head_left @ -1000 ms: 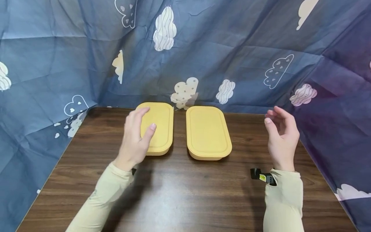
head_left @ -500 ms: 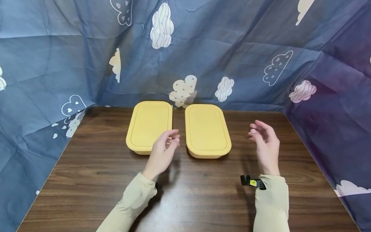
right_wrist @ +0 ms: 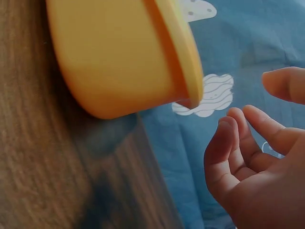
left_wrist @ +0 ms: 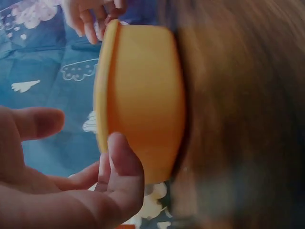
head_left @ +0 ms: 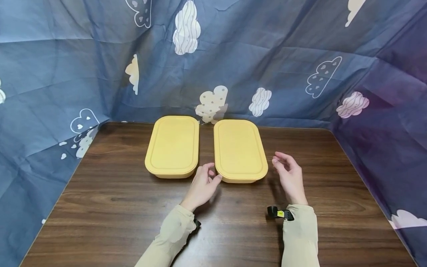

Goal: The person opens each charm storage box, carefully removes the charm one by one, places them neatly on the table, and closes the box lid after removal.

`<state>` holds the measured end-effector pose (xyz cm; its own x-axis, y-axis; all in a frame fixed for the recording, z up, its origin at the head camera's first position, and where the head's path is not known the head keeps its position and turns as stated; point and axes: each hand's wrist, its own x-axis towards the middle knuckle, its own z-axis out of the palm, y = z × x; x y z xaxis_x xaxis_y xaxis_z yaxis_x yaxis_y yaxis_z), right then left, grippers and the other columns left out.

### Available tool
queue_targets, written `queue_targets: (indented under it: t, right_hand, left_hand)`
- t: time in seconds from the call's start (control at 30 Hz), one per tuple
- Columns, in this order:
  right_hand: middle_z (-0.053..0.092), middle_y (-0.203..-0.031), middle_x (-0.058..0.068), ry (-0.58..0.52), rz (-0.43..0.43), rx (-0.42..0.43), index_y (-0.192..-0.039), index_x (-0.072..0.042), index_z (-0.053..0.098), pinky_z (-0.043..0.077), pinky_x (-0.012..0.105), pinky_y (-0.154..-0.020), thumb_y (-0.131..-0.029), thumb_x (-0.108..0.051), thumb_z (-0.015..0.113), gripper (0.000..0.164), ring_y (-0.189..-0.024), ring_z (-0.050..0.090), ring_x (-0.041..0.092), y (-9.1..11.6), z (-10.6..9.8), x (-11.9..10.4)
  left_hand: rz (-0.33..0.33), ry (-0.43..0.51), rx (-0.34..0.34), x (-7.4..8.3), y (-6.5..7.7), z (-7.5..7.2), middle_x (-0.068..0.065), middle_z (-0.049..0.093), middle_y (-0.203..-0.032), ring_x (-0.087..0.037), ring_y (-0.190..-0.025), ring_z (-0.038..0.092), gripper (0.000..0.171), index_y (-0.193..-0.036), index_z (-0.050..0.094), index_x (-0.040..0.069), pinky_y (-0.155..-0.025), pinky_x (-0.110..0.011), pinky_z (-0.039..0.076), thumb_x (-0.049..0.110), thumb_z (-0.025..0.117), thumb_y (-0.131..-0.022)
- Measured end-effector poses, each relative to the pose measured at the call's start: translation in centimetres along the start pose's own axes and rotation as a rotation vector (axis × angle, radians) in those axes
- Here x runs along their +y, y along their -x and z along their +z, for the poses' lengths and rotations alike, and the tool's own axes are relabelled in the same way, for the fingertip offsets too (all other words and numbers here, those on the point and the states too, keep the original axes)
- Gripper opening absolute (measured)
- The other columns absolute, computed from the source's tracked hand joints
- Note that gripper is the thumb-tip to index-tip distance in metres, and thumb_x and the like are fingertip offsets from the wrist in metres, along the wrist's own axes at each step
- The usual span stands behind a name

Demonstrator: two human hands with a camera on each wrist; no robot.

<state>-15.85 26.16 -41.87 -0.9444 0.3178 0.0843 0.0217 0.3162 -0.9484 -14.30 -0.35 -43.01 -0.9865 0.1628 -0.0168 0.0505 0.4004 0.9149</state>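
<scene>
Two yellow rectangular containers with rounded corners and fitted lids stand side by side at the back of the table: the left container (head_left: 172, 144) and the right container (head_left: 239, 148). My left hand (head_left: 201, 187) is at the front left corner of the right container, fingers loosely bent and fingertips right at its lid edge. On the other side, my right hand (head_left: 291, 180) hovers just off that container's right edge, thumb and fingers apart and holding nothing. The left wrist view shows the container's side wall (left_wrist: 147, 90) beyond my fingers; in the right wrist view a gap separates my fingertips (right_wrist: 226, 131) from its lid rim.
A dark wood-grain table (head_left: 133, 215) carries both containers. Blue fabric (head_left: 160, 74) printed with clouds hangs along the back and both sides, close behind the containers. A narrow strip of table lies between the two containers.
My left hand has moved right from over the left container to the right container's near left corner. My right hand has come leftward and nearer to that container. Both containers stay put.
</scene>
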Motion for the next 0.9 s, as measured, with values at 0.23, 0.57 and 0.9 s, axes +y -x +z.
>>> queue_targets:
  t: [0.23, 0.57, 0.9]
  right_hand:
    - [0.06, -0.112, 0.003, 0.072, 0.046, -0.048, -0.13, -0.003, 0.055, 0.05, 0.017, -0.075, -0.098, -0.019, 0.054, 0.036, -0.09, 0.056, -0.001, 0.0, 0.1, 0.7]
    - [0.055, -0.127, 0.021, 0.112, 0.119, -0.225, -0.137, 0.001, 0.047, 0.055, 0.023, -0.079, -0.098, -0.027, 0.054, 0.049, -0.088, 0.059, 0.004, -0.3, 0.1, 1.4]
    - [0.056, -0.125, 0.023, 0.188, 0.109, -0.261, -0.138, 0.003, 0.046, 0.054, 0.024, -0.078, -0.096, -0.031, 0.057, 0.055, -0.086, 0.056, 0.005, -0.4, 0.7, 1.6]
  left_hand:
    - [-0.08, 0.08, 0.061, -0.5, -1.1, 1.2, -0.012, 0.05, -0.111, -0.015, -0.087, 0.055, 0.055, -0.14, 0.041, 0.001, -0.076, -0.027, 0.046, 0.027, 0.056, -0.093]
    - [-0.098, 0.133, 0.128, -0.7, -2.3, 2.0, -0.012, 0.055, -0.106, -0.016, -0.082, 0.065, 0.053, -0.135, 0.048, 0.002, -0.075, -0.029, 0.05, 0.024, 0.062, -0.089]
    - [-0.083, 0.114, 0.117, -1.2, -2.9, 1.6, -0.011, 0.056, -0.112, -0.018, -0.087, 0.064, 0.054, -0.134, 0.05, 0.003, -0.071, -0.026, 0.052, 0.027, 0.064, -0.088]
